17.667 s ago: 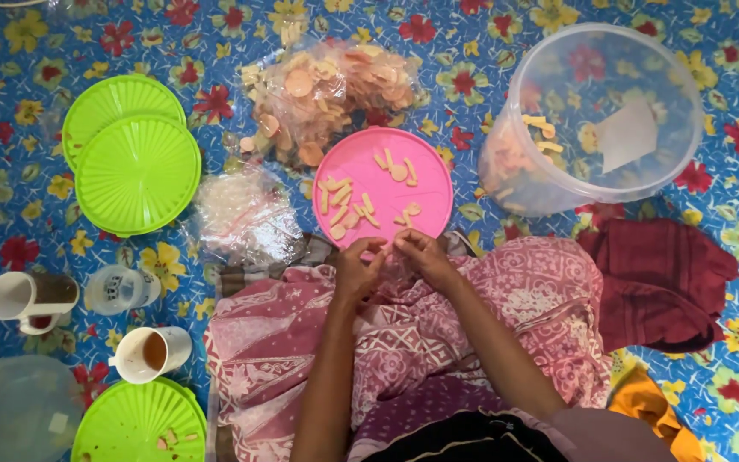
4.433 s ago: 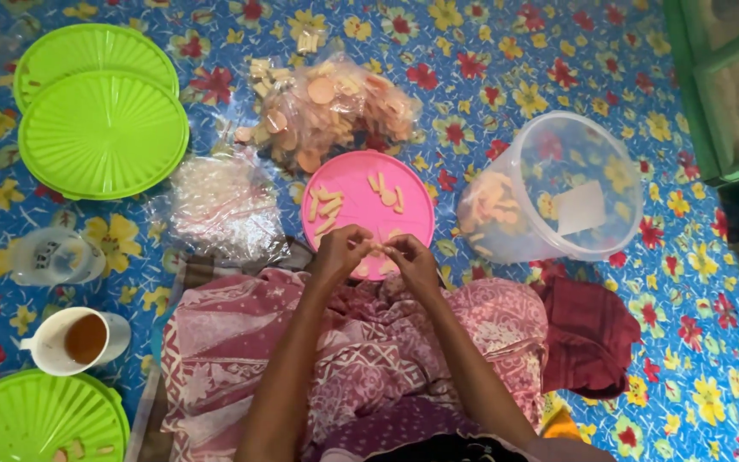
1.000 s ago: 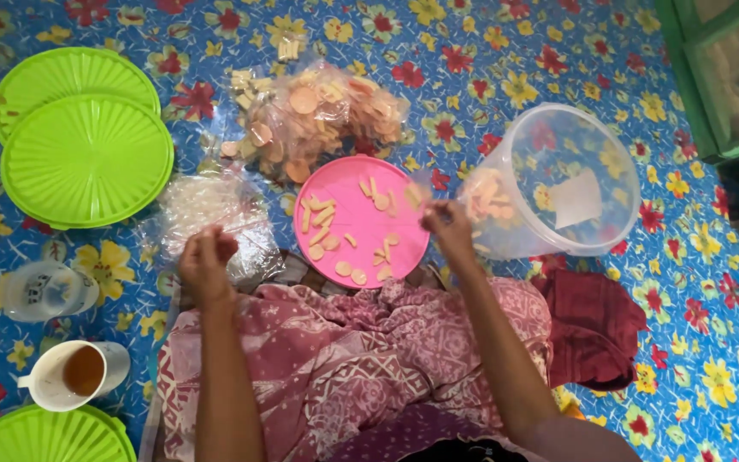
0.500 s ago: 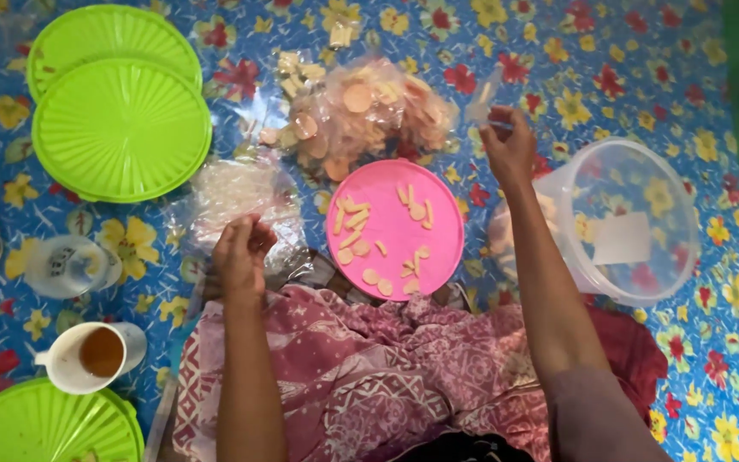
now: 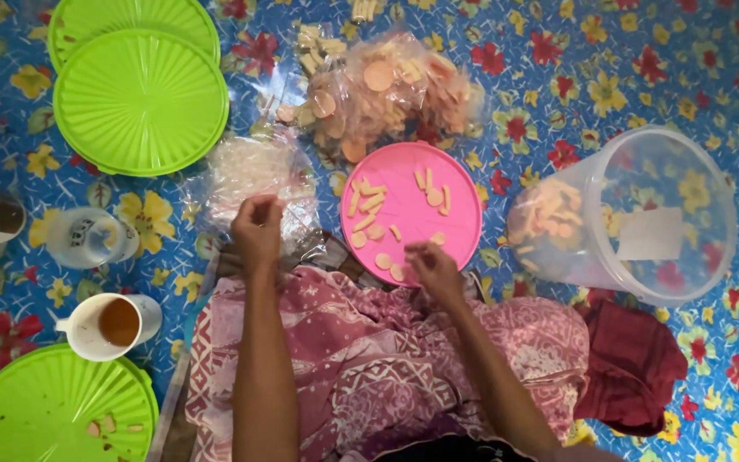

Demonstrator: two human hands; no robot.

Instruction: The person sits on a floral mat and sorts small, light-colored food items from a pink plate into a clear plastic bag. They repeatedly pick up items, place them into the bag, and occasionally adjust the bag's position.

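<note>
My left hand [image 5: 258, 231] is curled into a loose fist above my lap. It hovers at the near edge of a crumpled clear plastic bag [image 5: 245, 167]. My right hand [image 5: 432, 267] rests at the near rim of a round pink plate [image 5: 446, 227], fingertips bunched among the small orange cracker pieces [image 5: 368, 204] scattered on it. Whether a piece is pinched between the fingers is not clear. A pink patterned cloth [image 5: 369, 359] covers my lap beneath both arms.
A clear bag of round crackers [image 5: 387, 85] lies beyond the plate. A clear plastic tub [image 5: 643, 214] lies on its side at right, crackers inside. Green lids [image 5: 138, 98] sit far left, another [image 5: 44, 411] near left. A cup of brown drink [image 5: 104, 325] and a maroon cloth [image 5: 635, 368] flank my lap.
My right hand has drawn back from near the tub's mouth to the plate's near rim. My left hand has stayed by the clear bag.
</note>
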